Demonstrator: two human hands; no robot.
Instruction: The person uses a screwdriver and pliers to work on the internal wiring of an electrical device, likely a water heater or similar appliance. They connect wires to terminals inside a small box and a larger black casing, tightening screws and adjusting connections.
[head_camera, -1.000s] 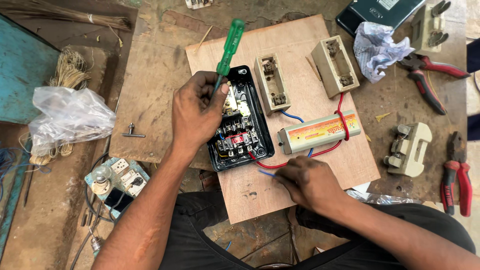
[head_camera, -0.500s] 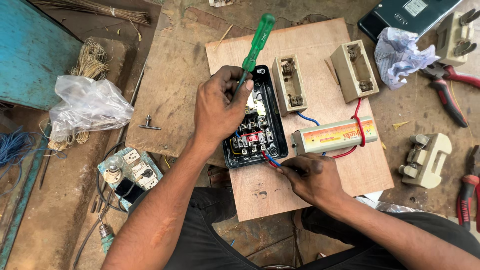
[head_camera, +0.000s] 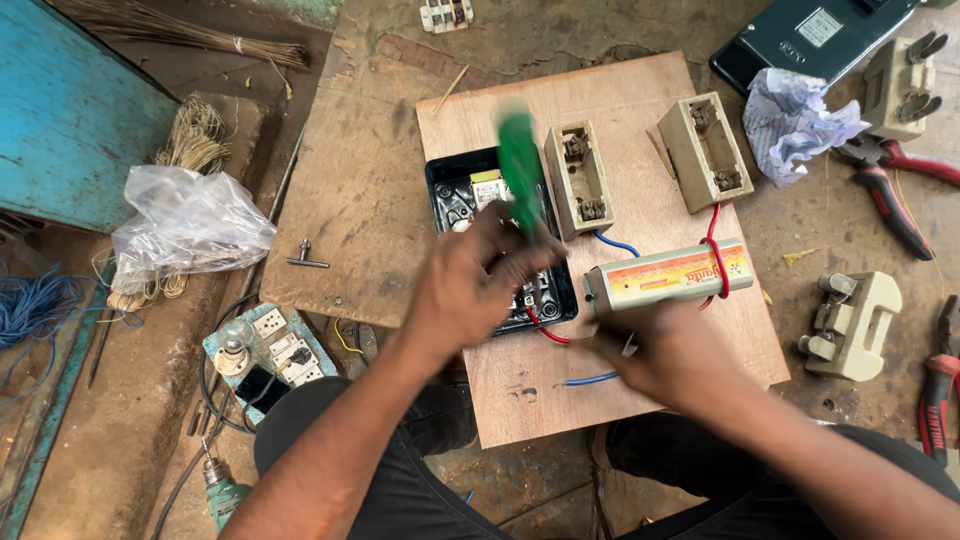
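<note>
Here we look down on a plywood board (head_camera: 640, 390) laid across a worn workbench (head_camera: 350, 230). Our left hand (head_camera: 470, 290), blurred, is wrapped around a green screwdriver (head_camera: 520, 185), its handle standing up and tilted far; the tip points down into the black switch box (head_camera: 455, 195) at the board's left edge. Our right hand (head_camera: 670, 355), also blurred, rests on the near part of the board, just near of the long cream unit (head_camera: 665, 275); we cannot tell whether its fingers are spread or pinching anything. A red wire (head_camera: 545, 332) runs from the box toward that hand, and a blue wire (head_camera: 590, 379) lies on the board just left of it. Far of the unit stand two open cream fuse holders (head_camera: 577, 178), one beside the box, one further right. To the right, off the board, lie crumpled paper (head_camera: 795, 120), red-handled pliers (head_camera: 890, 190) and a cream cutout (head_camera: 850, 325). To the left sit a plastic bag (head_camera: 190, 225) and a socket board (head_camera: 265, 350) with a bulb.
</note>
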